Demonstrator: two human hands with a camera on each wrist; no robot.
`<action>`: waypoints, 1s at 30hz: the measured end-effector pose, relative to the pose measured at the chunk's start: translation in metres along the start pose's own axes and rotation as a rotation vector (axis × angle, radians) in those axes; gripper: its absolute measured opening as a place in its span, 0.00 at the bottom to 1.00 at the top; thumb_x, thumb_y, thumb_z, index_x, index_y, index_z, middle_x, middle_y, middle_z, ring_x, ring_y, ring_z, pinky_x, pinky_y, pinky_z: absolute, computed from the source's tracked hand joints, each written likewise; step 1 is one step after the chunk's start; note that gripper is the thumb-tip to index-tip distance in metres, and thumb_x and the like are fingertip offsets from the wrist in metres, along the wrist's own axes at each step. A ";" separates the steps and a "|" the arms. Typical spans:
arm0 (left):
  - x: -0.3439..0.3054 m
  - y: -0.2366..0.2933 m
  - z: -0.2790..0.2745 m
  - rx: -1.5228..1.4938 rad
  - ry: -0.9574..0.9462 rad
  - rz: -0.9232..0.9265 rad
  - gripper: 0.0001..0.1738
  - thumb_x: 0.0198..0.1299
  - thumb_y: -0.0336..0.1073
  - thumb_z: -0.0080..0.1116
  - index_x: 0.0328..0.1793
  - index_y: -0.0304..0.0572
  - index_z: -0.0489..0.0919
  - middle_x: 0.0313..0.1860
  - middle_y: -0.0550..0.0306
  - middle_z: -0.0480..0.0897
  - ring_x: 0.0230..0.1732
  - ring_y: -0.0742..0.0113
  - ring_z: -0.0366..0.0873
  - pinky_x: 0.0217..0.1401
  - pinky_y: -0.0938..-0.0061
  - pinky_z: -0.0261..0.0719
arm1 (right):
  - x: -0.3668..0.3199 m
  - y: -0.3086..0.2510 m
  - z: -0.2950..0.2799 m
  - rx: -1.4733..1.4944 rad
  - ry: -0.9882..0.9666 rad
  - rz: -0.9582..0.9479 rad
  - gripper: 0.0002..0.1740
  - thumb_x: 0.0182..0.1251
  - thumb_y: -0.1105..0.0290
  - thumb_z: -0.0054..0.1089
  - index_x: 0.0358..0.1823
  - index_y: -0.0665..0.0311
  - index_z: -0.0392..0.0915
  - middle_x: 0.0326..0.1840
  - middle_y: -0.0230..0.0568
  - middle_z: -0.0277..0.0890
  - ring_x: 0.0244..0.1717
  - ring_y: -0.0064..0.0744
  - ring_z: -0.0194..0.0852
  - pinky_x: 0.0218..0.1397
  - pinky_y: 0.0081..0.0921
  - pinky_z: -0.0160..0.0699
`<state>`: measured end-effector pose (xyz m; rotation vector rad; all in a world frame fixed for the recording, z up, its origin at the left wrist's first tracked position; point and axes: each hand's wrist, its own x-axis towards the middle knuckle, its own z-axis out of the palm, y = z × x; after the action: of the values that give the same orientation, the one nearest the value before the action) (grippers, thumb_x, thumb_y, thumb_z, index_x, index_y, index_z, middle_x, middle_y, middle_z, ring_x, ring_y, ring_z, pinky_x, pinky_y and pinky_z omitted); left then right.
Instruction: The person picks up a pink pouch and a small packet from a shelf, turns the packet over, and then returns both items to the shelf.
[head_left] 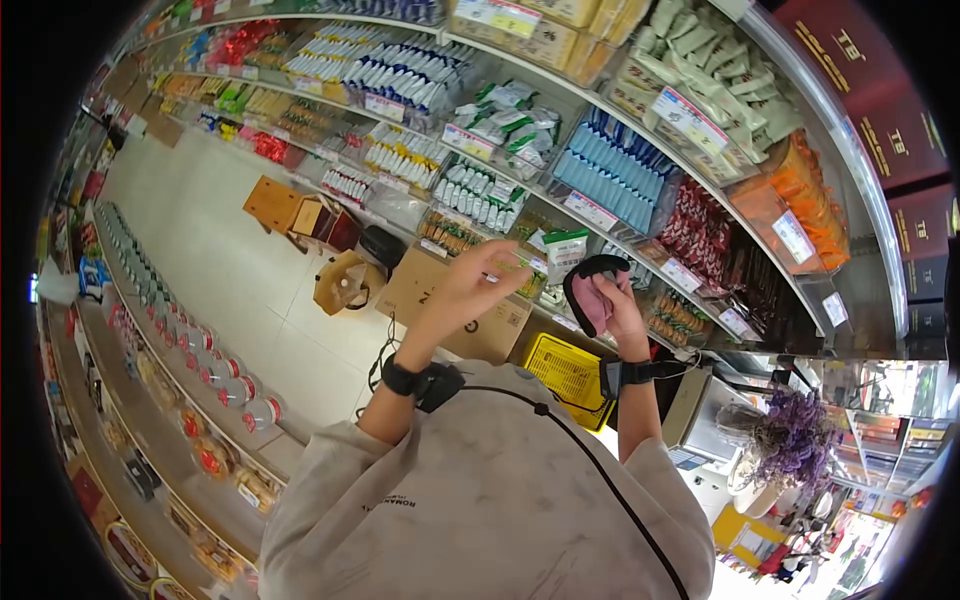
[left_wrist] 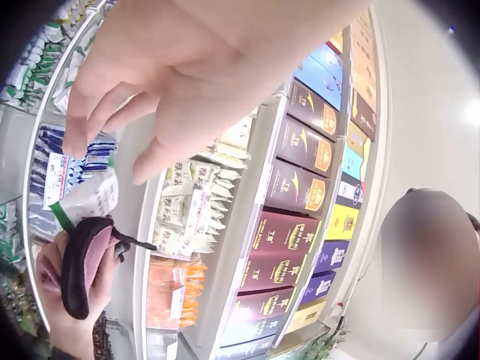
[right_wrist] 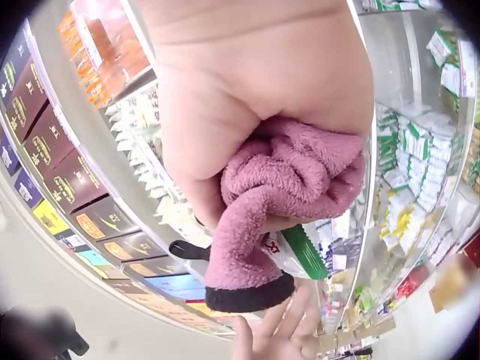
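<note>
My right hand (head_left: 626, 312) grips a bunched pink cloth (right_wrist: 292, 176) with a black border; its fluffy folds bulge out of the palm in the right wrist view. A white packet with a green edge (head_left: 566, 258) sticks out just beyond the cloth, at the fingers of that hand. How the fingers hold the packet is hidden behind the cloth. My left hand (head_left: 462, 292) hovers to the left of the packet, apart from it, its fingers loosely bent and nothing in them. In the left wrist view its thumb and fingers (left_wrist: 112, 105) hang above the packet.
Shelves of wrapped snacks with price labels (head_left: 690, 118) rise ahead. Dark red boxes (head_left: 895, 145) stand at the right. Below are a cardboard box (head_left: 430, 285), a yellow basket (head_left: 565, 368) and an open carton (head_left: 345, 283) on the floor. Jars (head_left: 262, 413) line the shelf at left.
</note>
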<state>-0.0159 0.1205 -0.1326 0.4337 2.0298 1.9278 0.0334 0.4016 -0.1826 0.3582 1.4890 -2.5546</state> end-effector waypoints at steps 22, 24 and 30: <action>0.019 -0.006 -0.034 -0.415 0.161 0.060 0.23 0.66 0.23 0.61 0.66 0.26 0.70 0.57 0.50 0.79 0.55 0.65 0.81 0.57 0.70 0.87 | 0.045 0.024 0.072 0.009 0.271 -0.093 0.21 0.78 0.61 0.58 0.68 0.59 0.71 0.61 0.30 0.78 0.59 0.22 0.77 0.57 0.22 0.75; 0.019 -0.002 -0.033 -0.376 0.174 0.080 0.22 0.66 0.23 0.62 0.65 0.28 0.71 0.56 0.52 0.79 0.56 0.66 0.81 0.58 0.71 0.86 | 0.044 0.020 0.077 -0.048 0.259 -0.089 0.21 0.79 0.57 0.56 0.65 0.59 0.73 0.53 0.26 0.77 0.49 0.18 0.74 0.47 0.20 0.72; 0.022 0.001 -0.026 -0.114 0.217 0.108 0.22 0.62 0.21 0.65 0.62 0.34 0.74 0.55 0.54 0.80 0.56 0.70 0.80 0.57 0.76 0.82 | 0.044 0.025 0.081 -0.292 0.107 -0.238 0.21 0.81 0.52 0.52 0.60 0.61 0.76 0.39 0.21 0.75 0.33 0.11 0.66 0.30 0.15 0.65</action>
<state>-0.0466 0.1059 -0.1304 0.3252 2.0485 2.2300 -0.0128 0.3180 -0.1777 0.2949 2.0226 -2.4647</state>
